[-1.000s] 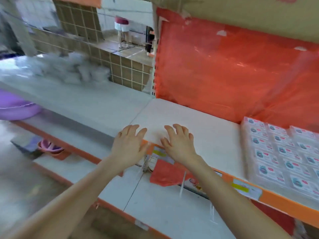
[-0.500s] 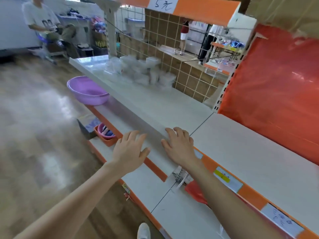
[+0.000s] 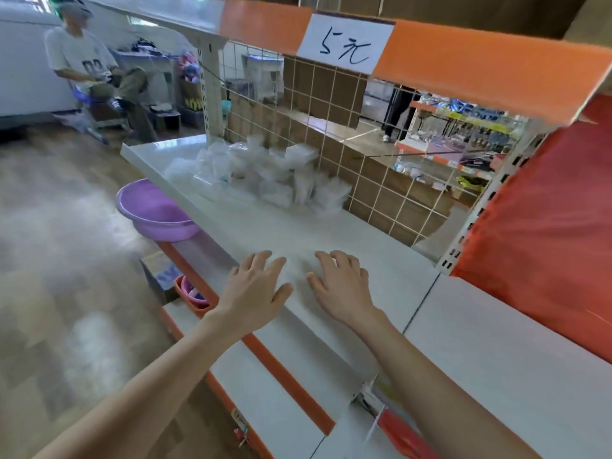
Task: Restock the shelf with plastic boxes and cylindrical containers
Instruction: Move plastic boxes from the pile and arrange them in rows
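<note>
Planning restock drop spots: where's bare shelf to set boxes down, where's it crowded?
Bare: the white shelf between the pile of clear plastic boxes and the left hand and right hand; also the next shelf section, right of the seam, in front of the orange back panel. Crowded: the far end against the wire grid, where the boxes are heaped.

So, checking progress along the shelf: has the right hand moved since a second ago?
Yes. The right hand has shifted left: it was right of the shelf seam, and is now left of it, nearer the bagged containers.
</note>
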Action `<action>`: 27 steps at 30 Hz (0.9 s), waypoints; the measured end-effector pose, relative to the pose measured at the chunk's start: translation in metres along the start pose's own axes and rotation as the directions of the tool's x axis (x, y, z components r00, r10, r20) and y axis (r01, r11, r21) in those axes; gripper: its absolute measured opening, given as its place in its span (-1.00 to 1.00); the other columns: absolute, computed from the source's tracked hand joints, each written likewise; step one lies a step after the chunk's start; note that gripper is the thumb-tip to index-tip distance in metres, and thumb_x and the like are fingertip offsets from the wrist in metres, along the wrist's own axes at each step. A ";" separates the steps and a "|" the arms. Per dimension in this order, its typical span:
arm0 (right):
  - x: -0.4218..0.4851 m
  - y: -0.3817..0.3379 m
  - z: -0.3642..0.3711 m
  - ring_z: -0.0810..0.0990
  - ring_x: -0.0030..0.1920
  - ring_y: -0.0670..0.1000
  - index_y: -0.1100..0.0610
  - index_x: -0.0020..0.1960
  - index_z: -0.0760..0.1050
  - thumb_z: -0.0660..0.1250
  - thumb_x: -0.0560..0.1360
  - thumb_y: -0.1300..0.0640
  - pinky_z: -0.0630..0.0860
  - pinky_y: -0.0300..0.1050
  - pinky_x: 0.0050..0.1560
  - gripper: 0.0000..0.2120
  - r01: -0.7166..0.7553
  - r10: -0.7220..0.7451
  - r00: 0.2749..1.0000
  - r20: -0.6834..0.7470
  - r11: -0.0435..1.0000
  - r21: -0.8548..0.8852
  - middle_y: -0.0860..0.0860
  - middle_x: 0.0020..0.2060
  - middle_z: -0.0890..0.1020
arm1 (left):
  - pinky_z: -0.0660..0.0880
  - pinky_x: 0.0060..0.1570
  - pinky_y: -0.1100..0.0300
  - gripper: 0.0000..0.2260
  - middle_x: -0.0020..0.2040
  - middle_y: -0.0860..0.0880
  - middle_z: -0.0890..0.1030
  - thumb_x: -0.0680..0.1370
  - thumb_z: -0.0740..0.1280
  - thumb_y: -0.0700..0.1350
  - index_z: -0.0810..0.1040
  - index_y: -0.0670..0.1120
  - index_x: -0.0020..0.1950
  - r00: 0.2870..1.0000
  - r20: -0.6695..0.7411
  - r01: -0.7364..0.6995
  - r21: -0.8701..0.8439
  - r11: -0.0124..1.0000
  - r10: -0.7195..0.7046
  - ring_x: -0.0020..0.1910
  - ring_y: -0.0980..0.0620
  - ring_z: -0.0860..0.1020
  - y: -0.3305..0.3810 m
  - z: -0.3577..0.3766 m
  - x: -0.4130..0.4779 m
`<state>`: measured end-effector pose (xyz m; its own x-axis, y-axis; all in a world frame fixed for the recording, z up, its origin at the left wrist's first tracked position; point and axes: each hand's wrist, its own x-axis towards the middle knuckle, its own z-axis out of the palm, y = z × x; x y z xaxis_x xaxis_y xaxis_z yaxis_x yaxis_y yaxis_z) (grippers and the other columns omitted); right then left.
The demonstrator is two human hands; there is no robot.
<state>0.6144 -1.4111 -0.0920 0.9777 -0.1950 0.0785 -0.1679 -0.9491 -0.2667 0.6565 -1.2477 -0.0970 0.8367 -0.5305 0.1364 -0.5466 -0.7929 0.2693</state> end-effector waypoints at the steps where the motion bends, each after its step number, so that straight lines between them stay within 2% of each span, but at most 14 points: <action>1: 0.010 0.001 0.000 0.13 0.40 0.14 0.02 0.44 0.18 0.07 0.58 -0.08 0.13 0.10 0.33 -0.55 0.000 0.000 1.000 -0.004 1.000 -0.004 0.09 0.41 0.24 | 0.20 0.34 0.01 -0.50 0.47 -0.09 0.18 0.58 0.10 0.13 0.17 -0.02 0.48 1.000 -0.004 -0.003 0.003 1.000 0.003 0.44 -0.07 0.14 -0.001 0.000 0.010; 11: 0.082 0.007 0.009 0.16 0.39 0.15 0.05 0.43 0.22 0.08 0.57 -0.05 0.17 0.11 0.31 -0.55 -0.062 0.061 0.998 -0.034 0.998 -0.020 0.09 0.39 0.27 | 0.18 0.33 0.03 -0.51 0.49 -0.10 0.13 0.59 0.08 0.13 0.15 -0.01 0.48 0.999 0.027 -0.043 -0.020 0.999 0.043 0.45 -0.07 0.10 -0.025 0.008 0.081; 19: 0.141 0.003 0.024 0.15 0.39 0.16 0.07 0.38 0.24 0.08 0.58 -0.05 0.17 0.13 0.29 -0.59 -0.229 0.228 0.973 -0.048 0.973 -0.017 0.12 0.39 0.25 | 0.21 0.30 0.03 -0.52 0.48 -0.08 0.13 0.59 0.06 0.13 0.16 -0.02 0.46 0.982 0.071 -0.177 -0.013 0.984 0.178 0.44 -0.06 0.11 -0.061 0.006 0.147; 23: 0.177 -0.002 0.023 0.08 0.42 0.16 0.07 0.38 0.23 0.08 0.57 -0.02 0.11 0.14 0.33 -0.59 -0.322 0.318 0.942 -0.104 0.947 -0.018 0.12 0.43 0.18 | 0.25 0.26 0.06 -0.54 0.46 -0.07 0.17 0.58 0.08 0.12 0.23 -0.03 0.43 0.961 0.054 -0.271 -0.012 0.962 0.271 0.40 -0.06 0.17 -0.078 -0.002 0.183; 27: 0.204 -0.007 0.023 0.14 0.38 0.14 0.11 0.32 0.29 0.12 0.56 0.01 0.14 0.11 0.30 -0.64 -0.367 0.346 0.909 -0.235 0.929 -0.052 0.10 0.39 0.23 | 0.29 0.22 0.07 -0.55 0.44 -0.05 0.22 0.57 0.12 0.10 0.23 0.00 0.43 0.940 0.035 -0.339 -0.037 0.940 0.340 0.38 -0.06 0.20 -0.094 -0.009 0.212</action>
<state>0.8181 -1.4382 -0.0959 0.8006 -0.5633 0.2044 -0.5212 -0.8229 -0.2261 0.8858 -1.2830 -0.0851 0.5991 -0.7787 0.1864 -0.7962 -0.5547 0.2418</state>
